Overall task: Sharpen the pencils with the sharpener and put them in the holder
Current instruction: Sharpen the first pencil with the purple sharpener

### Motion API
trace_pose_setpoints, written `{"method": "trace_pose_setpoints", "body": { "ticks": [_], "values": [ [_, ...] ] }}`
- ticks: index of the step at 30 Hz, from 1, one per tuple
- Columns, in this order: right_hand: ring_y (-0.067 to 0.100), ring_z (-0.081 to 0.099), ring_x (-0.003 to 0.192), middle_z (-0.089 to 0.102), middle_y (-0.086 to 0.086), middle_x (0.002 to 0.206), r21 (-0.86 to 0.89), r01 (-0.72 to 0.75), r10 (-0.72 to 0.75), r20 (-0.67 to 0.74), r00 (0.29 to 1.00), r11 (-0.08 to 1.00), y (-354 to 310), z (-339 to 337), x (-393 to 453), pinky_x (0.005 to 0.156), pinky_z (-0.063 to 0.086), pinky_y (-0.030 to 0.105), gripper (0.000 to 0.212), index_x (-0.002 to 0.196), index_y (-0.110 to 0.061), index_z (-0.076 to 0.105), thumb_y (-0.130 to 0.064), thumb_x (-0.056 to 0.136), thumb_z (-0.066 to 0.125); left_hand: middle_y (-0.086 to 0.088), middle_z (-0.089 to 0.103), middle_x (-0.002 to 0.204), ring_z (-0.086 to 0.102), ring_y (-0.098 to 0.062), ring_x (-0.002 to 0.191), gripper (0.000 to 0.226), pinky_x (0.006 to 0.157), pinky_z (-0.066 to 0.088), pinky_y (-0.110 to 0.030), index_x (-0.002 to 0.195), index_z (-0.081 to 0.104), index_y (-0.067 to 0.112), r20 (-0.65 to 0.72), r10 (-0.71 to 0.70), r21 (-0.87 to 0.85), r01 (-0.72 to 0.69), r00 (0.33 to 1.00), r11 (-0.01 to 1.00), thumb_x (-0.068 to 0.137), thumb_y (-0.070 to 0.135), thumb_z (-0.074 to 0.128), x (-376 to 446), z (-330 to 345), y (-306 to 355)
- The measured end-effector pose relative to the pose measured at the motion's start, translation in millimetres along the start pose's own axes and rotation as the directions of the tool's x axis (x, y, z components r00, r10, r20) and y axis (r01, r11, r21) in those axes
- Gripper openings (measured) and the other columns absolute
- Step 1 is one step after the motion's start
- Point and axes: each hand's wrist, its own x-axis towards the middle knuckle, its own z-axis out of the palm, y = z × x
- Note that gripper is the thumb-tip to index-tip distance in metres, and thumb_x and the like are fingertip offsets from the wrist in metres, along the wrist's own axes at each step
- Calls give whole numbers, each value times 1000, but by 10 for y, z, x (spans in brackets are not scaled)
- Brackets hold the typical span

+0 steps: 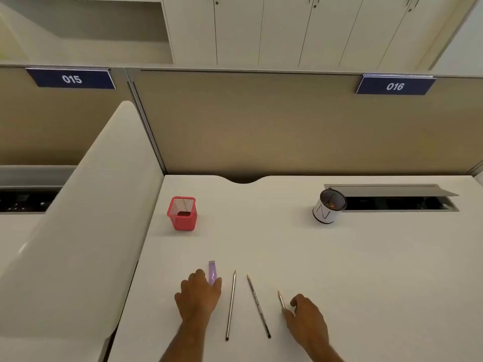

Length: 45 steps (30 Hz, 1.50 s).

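Two pencils lie side by side near the desk's front edge, one (231, 305) to the left and one (258, 307) to the right, tips pointing away from me. A third pencil (281, 299) is pinched by my right hand (305, 321), its tip up and away. My left hand (198, 293) holds a purple sharpener (212, 271) that sticks out past my fingers. A red mesh holder (182, 212) stands at the far left of the desk. A round mesh cup with a white wrap (328, 206) stands at the far right.
The white desk (339, 270) has an open cable tray (397, 202) at its back right, just behind the round cup. A tan partition wall rises behind the desk. A white side panel (86, 226) borders the desk on the left.
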Motion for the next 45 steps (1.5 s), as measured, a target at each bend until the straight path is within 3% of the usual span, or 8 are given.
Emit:
{"method": "trace_pose_setpoints", "body": {
  "ticks": [12, 21, 25, 29, 33, 37, 41, 45],
  "values": [
    [10, 58, 81, 60, -9, 85, 27, -60, 57, 101, 993, 998, -26, 34, 250, 70, 48, 24, 23, 78, -27, 50, -46, 88, 59, -7, 64, 112, 62, -28, 103, 60, 80, 52, -37, 114, 53, 10, 105, -159, -230, 179, 982, 956, 82, 61, 60, 422, 183, 124],
    [12, 54, 72, 60, -7, 84, -110, 52, -29, 205, 978, 993, 10, -28, 365, 63, 42, 22, 22, 74, -28, 44, -41, 91, 50, -6, 72, 84, 62, -20, 72, 31, 65, 49, -29, 91, 65, 6, 182, -178, -365, 235, 967, 901, 90, 35, 59, 532, 224, 43],
    [16, 65, 58, 71, 1, 70, 175, -41, 0, 223, 975, 984, -11, -74, 447, 58, 55, 30, 14, 76, -16, 59, -28, 82, 62, -5, 70, 65, 59, -19, 61, 27, 56, 41, -24, 66, 71, 9, 248, -133, -667, 269, 960, 695, 88, 23, 63, 455, 93, 144],
    [29, 68, 55, 71, 21, 70, 608, -125, -33, 242, 970, 784, -180, -217, 392, 59, 59, 44, 9, 91, -3, 57, -3, 87, 65, -15, 73, 79, 63, -21, 63, 12, 54, 48, -25, 87, 66, 2, 401, -27, -858, 385, 916, 341, 89, 13, 62, 322, -42, 283],
    [35, 70, 63, 70, 23, 84, 733, -13, -123, 132, 984, 680, -417, -349, 308, 58, 59, 40, 14, 95, -12, 60, 1, 92, 56, -14, 70, 78, 63, -24, 64, 12, 60, 53, -31, 102, 56, 9, 447, 73, -894, 442, 892, 77, 92, 10, 61, 171, -139, 416],
    [20, 68, 65, 73, 10, 88, 717, 126, -211, 31, 977, 685, -625, -407, 196, 57, 57, 33, 30, 91, -19, 76, 3, 91, 56, -10, 73, 69, 59, -21, 63, 12, 58, 53, -29, 91, 64, 5, 478, 110, -877, 481, 871, 5, 93, 15, 59, -29, -285, 596],
    [17, 72, 81, 74, -2, 95, 707, 247, -290, -62, 955, 663, -783, -448, 66, 68, 61, 34, 33, 104, -28, 73, -12, 76, 81, -7, 66, 63, 56, -16, 60, 26, 55, 52, -26, 94, 72, 0, 542, 120, -837, 547, 832, -14, 91, 24, 63, -128, -311, 671],
    [18, 71, 86, 73, -5, 100, 731, 275, -307, -94, 947, 624, -880, -483, 12, 69, 61, 31, 43, 112, -26, 71, -15, 73, 85, -6, 65, 65, 56, -14, 57, 33, 54, 51, -25, 97, 75, -1, 563, 158, -821, 571, 811, -13, 90, 30, 63, -216, -286, 697]
  ]
}}
